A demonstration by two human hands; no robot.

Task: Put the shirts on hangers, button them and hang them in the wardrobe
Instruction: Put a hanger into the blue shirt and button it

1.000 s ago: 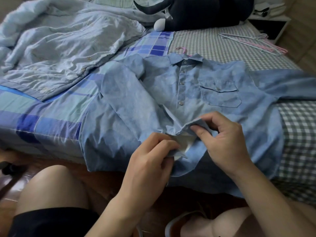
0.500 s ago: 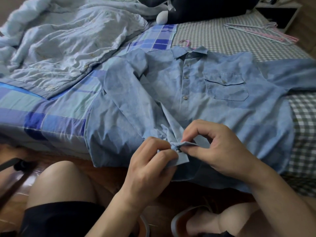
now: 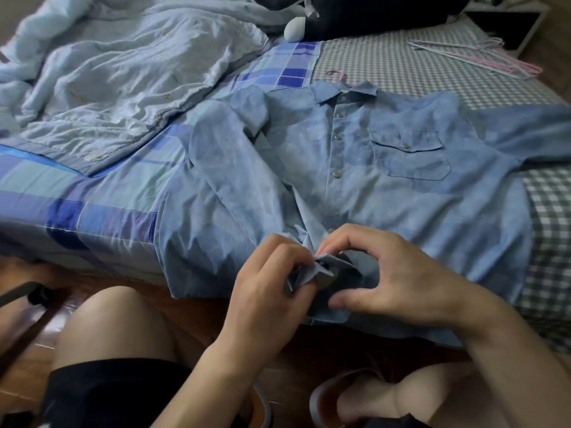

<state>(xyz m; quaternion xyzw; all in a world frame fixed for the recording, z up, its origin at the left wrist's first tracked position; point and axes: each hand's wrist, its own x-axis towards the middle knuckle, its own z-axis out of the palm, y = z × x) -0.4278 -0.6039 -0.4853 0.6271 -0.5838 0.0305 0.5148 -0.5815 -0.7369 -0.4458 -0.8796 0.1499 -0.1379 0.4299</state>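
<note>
A light blue denim shirt (image 3: 401, 193) lies flat across the bed, collar away from me, its front fastened down the upper placket with several metal snaps. A pink hanger hook (image 3: 338, 75) pokes out above the collar. My left hand (image 3: 265, 282) pinches the lower left edge of the shirt's front near the hem. My right hand (image 3: 392, 273) grips the matching right edge, fingertips meeting the left hand's. The fabric between them is bunched, hiding the lowest snap.
A crumpled pale blue duvet (image 3: 123, 72) covers the bed's left. Several spare pink and white hangers (image 3: 482, 55) lie at the far right on the checked sheet (image 3: 386, 57). A dark plush toy (image 3: 370, 13) sits at the back. My knees and the wooden floor are below.
My hands have shifted down the placket toward the hem and pressed together on the bunched fabric. The view has tilted down slightly.
</note>
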